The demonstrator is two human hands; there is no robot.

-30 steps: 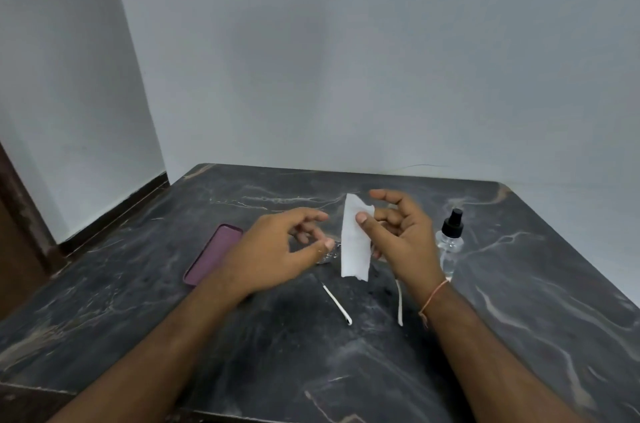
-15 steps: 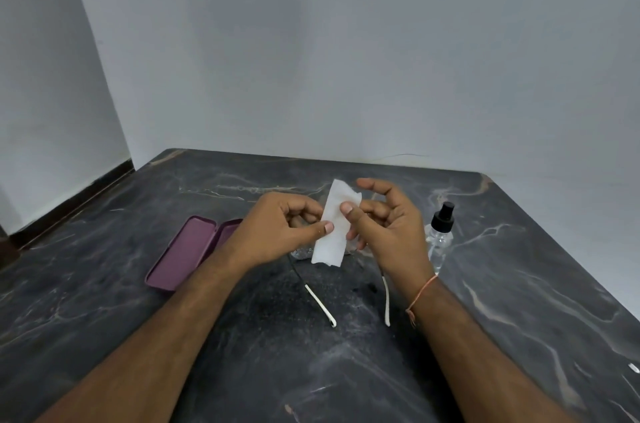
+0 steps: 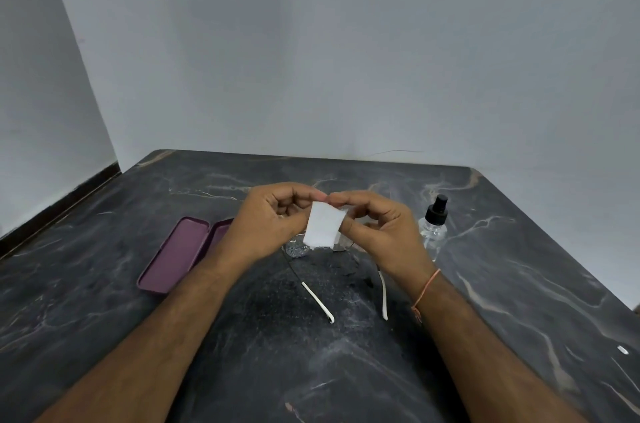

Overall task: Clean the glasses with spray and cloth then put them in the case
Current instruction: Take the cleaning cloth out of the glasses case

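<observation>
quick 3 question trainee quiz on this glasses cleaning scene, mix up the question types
1. True or false: the purple case lies open on the table.
2. What do the left hand and right hand hold between them? A) white cloth B) spray bottle C) case
3. Fill in: the glasses lie on the table with their lenses toward the ____.

Key: 1 true; 2 A; 3 wall
</observation>
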